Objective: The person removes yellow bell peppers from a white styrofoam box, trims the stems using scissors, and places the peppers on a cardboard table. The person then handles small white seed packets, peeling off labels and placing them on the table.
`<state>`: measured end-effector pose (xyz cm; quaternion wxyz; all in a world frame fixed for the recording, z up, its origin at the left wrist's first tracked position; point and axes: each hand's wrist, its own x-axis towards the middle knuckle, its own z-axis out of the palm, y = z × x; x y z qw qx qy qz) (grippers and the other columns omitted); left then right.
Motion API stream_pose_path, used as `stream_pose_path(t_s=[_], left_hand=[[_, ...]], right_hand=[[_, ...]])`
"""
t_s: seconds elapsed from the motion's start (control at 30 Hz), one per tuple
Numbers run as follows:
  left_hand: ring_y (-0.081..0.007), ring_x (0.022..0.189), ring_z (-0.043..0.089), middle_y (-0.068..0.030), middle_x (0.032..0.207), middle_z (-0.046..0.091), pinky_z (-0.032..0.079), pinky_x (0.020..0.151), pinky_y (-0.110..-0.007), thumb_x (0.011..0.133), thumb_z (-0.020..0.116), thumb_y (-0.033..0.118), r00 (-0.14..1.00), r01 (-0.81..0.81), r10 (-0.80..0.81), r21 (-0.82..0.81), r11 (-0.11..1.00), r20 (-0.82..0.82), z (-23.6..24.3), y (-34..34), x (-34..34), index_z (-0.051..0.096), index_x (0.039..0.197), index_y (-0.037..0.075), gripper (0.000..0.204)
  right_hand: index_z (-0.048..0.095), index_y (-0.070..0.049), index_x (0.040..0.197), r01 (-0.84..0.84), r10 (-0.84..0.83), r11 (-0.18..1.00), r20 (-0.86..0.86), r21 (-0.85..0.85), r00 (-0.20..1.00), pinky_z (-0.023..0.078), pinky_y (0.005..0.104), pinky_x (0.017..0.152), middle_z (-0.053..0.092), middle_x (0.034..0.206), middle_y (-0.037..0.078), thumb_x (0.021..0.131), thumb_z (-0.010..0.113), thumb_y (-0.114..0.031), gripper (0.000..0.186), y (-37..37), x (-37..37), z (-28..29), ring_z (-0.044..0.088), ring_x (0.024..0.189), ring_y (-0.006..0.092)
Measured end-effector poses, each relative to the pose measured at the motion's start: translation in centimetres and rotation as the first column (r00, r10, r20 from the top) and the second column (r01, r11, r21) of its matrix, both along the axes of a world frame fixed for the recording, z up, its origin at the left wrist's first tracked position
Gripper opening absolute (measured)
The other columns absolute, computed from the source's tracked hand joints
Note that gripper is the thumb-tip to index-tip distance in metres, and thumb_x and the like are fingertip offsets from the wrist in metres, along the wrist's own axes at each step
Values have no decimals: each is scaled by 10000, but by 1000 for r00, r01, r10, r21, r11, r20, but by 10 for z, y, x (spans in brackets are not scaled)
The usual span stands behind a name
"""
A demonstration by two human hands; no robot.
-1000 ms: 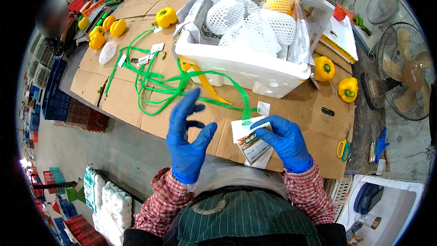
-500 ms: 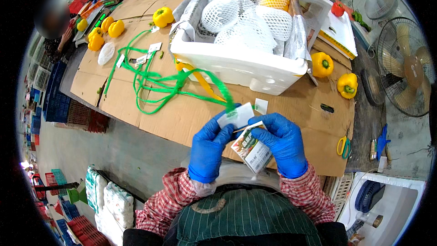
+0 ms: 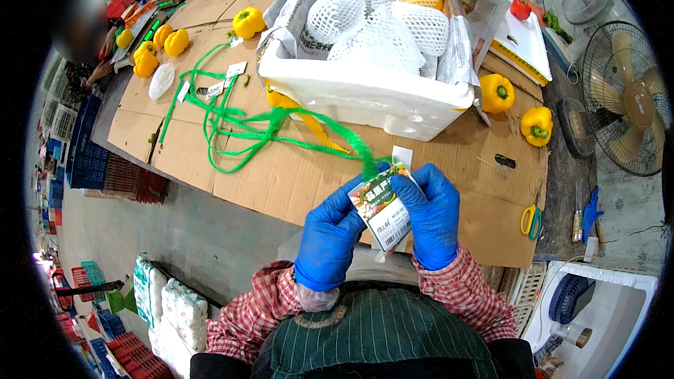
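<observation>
Both my hands, in blue gloves, meet in front of my body above the table's near edge. My right hand (image 3: 434, 212) pinches printed labels (image 3: 388, 223), with pictures of vegetables and a barcode on the front one. My left hand (image 3: 328, 235) is closed at the labels' left edge, around the end of a green mesh strip (image 3: 361, 149); its fingertips are partly hidden behind the labels. The strip runs left to a loose tangle of green mesh (image 3: 242, 142) with small white tags on the cardboard.
A white foam box (image 3: 365, 102) holds fruit or peppers in white foam nets. Yellow bell peppers (image 3: 497, 94) lie on either side. Scissors (image 3: 531, 223) lie at the right, near a fan (image 3: 635, 102). A co-worker's hand (image 3: 102, 71) shows far left.
My right hand has moved up and left with the labels, bringing them against the green mesh end. The white tag my left hand held is now hidden behind them.
</observation>
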<state>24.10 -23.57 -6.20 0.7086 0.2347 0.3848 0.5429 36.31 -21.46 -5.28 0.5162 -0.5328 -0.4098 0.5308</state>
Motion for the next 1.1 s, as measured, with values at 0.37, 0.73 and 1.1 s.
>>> stream_pose_path(t_s=[0.37, 0.73, 1.1], left_hand=[[-160, 950, 501, -110, 1053, 515, 422, 806, -269, 781, 486, -16, 998, 23, -24, -9, 1000, -65, 5, -2, 0, 424, 1140, -6, 365], [-153, 958, 497, -105, 1055, 515, 406, 818, -266, 770, 476, -32, 992, 81, -82, -8, 997, -95, 4, -1, -4, 420, 1139, -11, 374], [-136, 917, 506, -98, 1002, 535, 404, 794, -252, 748, 481, -28, 978, 55, -53, -4, 998, 201, 4, 3, -9, 463, 1069, -37, 322]], right_hand=[[467, -42, 643, 12, -12, 999, 14, 34, 1000, 391, 188, 463, 531, 594, 29, 722, 632, -147, 210, -1, 0, -2, 484, 547, 43], [471, -44, 635, 14, -14, 1000, 2, 6, 1000, 395, 190, 459, 538, 594, 31, 720, 626, -119, 192, 1, 0, -1, 500, 544, 51], [463, -42, 616, 12, -12, 1000, 56, 1, 998, 382, 190, 446, 523, 573, 20, 710, 633, -116, 208, 3, -2, -6, 486, 537, 39]])
